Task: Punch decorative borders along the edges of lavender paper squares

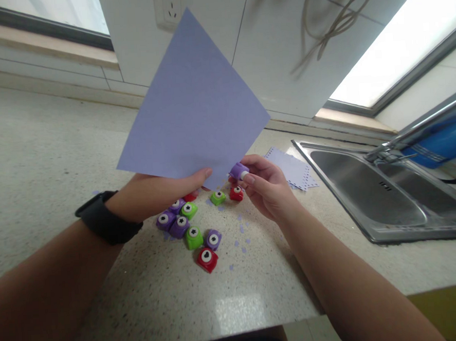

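A plain lilac paper sheet (193, 100) is held up, one corner pointing upward, by my left hand (182, 183), whose thumb lies over its lower part; the other fingers are behind it. My right hand (265, 181) pinches a purple craft punch (239, 171) at the sheet's lower right edge. Below on the counter sit several punches, among them a red punch with a heart (207, 259), a green punch (194, 237), a purple punch (213, 239) and another red punch (236, 192). Small lilac paper bits (243, 250) are scattered beside them.
Lilac sheets with punched edges (289, 168) lie on the speckled counter (258, 292) behind my right hand. A steel double sink (368, 193) is at the right, with a blue object (442, 137) above it. A socket (171, 6) and a looped cable (338, 25) are on the wall.
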`<action>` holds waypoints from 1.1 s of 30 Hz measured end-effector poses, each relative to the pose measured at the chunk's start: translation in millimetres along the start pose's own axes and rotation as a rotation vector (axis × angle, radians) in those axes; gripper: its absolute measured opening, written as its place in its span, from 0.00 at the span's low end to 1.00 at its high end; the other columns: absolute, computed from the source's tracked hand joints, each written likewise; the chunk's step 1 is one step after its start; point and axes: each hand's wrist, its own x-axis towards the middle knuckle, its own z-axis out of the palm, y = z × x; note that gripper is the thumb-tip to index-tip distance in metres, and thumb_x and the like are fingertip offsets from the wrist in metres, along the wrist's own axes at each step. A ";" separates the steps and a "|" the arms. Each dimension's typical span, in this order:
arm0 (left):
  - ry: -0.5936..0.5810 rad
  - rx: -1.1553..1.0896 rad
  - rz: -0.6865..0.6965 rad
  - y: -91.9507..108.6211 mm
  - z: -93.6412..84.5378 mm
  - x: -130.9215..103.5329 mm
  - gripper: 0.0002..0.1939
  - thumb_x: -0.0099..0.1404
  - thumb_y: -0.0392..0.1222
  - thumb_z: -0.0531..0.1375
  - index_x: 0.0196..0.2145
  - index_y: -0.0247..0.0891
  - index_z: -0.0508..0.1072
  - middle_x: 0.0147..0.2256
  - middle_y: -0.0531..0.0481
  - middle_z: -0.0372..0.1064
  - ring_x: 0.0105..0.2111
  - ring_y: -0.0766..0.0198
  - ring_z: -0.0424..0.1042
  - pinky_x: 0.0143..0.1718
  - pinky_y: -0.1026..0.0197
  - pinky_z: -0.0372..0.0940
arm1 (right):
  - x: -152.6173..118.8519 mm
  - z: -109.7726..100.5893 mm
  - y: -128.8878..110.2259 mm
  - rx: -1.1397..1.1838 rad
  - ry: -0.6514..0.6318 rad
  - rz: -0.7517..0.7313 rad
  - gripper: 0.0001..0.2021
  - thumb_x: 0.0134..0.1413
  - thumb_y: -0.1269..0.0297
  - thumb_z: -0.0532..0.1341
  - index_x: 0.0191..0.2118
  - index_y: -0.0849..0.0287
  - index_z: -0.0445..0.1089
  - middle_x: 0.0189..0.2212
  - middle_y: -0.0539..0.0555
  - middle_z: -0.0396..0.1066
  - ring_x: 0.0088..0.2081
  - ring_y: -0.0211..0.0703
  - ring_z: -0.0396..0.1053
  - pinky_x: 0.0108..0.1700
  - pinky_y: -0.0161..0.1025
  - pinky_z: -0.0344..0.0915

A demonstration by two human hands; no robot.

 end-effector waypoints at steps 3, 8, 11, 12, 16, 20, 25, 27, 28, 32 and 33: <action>0.016 0.012 -0.002 -0.1 -0.2 0.1 0.20 0.59 0.62 0.63 0.18 0.48 0.71 0.22 0.49 0.76 0.33 0.51 0.78 0.60 0.46 0.65 | 0.0 -0.2 0.0 -0.003 -0.005 0.000 0.19 0.44 0.60 0.79 0.41 0.53 0.77 0.35 0.50 0.79 0.34 0.40 0.77 0.41 0.40 0.74; 0.017 0.000 0.000 1.6 0.0 -0.1 0.18 0.58 0.60 0.63 0.20 0.48 0.72 0.22 0.50 0.76 0.31 0.53 0.78 0.58 0.47 0.68 | -0.1 0.5 -0.5 -0.014 0.003 0.003 0.19 0.43 0.59 0.79 0.41 0.53 0.76 0.35 0.50 0.79 0.35 0.40 0.77 0.42 0.40 0.75; 0.015 -0.001 0.005 2.7 0.1 -0.1 0.17 0.59 0.60 0.63 0.21 0.48 0.72 0.21 0.51 0.76 0.30 0.53 0.78 0.57 0.48 0.69 | -0.6 0.8 -0.8 -0.008 -0.001 0.001 0.19 0.44 0.59 0.79 0.42 0.53 0.76 0.35 0.49 0.79 0.35 0.40 0.78 0.42 0.40 0.75; 0.017 0.002 0.006 2.9 0.0 0.0 0.17 0.59 0.60 0.63 0.21 0.48 0.72 0.21 0.51 0.76 0.31 0.53 0.78 0.57 0.48 0.69 | -0.9 0.7 -0.8 -0.006 -0.003 0.000 0.19 0.44 0.60 0.79 0.42 0.53 0.76 0.35 0.49 0.79 0.34 0.39 0.77 0.41 0.39 0.74; 0.009 0.022 0.003 2.7 -0.4 0.1 0.18 0.59 0.60 0.64 0.19 0.49 0.72 0.20 0.50 0.74 0.31 0.51 0.78 0.53 0.49 0.72 | -1.0 0.4 -0.5 -0.019 0.006 0.013 0.19 0.44 0.58 0.79 0.42 0.53 0.76 0.35 0.49 0.79 0.35 0.40 0.77 0.41 0.40 0.75; 0.025 0.035 -0.006 2.1 0.5 0.4 0.18 0.57 0.62 0.65 0.20 0.49 0.73 0.19 0.50 0.75 0.29 0.51 0.77 0.53 0.48 0.72 | -0.2 0.5 -0.2 -0.019 0.006 0.020 0.20 0.43 0.58 0.79 0.41 0.53 0.75 0.34 0.49 0.78 0.35 0.40 0.77 0.42 0.41 0.75; 0.002 0.042 -0.010 2.7 1.9 0.5 0.18 0.58 0.62 0.63 0.21 0.49 0.73 0.19 0.50 0.75 0.29 0.51 0.78 0.52 0.48 0.72 | -0.3 0.6 1.3 -0.013 0.008 0.023 0.20 0.43 0.59 0.79 0.41 0.52 0.74 0.35 0.49 0.78 0.35 0.40 0.77 0.42 0.40 0.74; -0.012 0.041 -0.009 3.0 2.3 0.3 0.18 0.58 0.62 0.63 0.21 0.49 0.73 0.19 0.50 0.75 0.29 0.50 0.78 0.51 0.48 0.73 | -0.3 0.3 2.2 -0.011 0.003 0.018 0.20 0.43 0.59 0.79 0.41 0.52 0.74 0.35 0.48 0.78 0.35 0.39 0.77 0.42 0.39 0.74; -0.017 0.041 -0.009 3.1 2.5 0.2 0.18 0.58 0.62 0.63 0.21 0.49 0.73 0.19 0.50 0.75 0.29 0.50 0.78 0.51 0.48 0.73 | -0.3 0.2 2.6 -0.008 -0.001 0.016 0.20 0.43 0.59 0.79 0.41 0.52 0.74 0.35 0.48 0.78 0.35 0.39 0.77 0.41 0.39 0.74; -0.041 0.031 -0.018 3.0 3.1 0.0 0.19 0.59 0.62 0.63 0.20 0.49 0.72 0.18 0.50 0.73 0.28 0.51 0.77 0.49 0.49 0.73 | 0.1 0.1 3.1 -0.010 -0.003 0.015 0.20 0.43 0.59 0.79 0.41 0.52 0.74 0.35 0.48 0.78 0.35 0.39 0.77 0.39 0.38 0.74; -0.040 0.027 -0.017 2.9 3.2 0.1 0.18 0.59 0.62 0.63 0.21 0.49 0.72 0.18 0.51 0.73 0.27 0.51 0.77 0.48 0.49 0.73 | 0.0 0.3 3.0 -0.017 0.000 0.017 0.20 0.43 0.58 0.79 0.41 0.52 0.74 0.35 0.48 0.78 0.35 0.40 0.77 0.40 0.39 0.74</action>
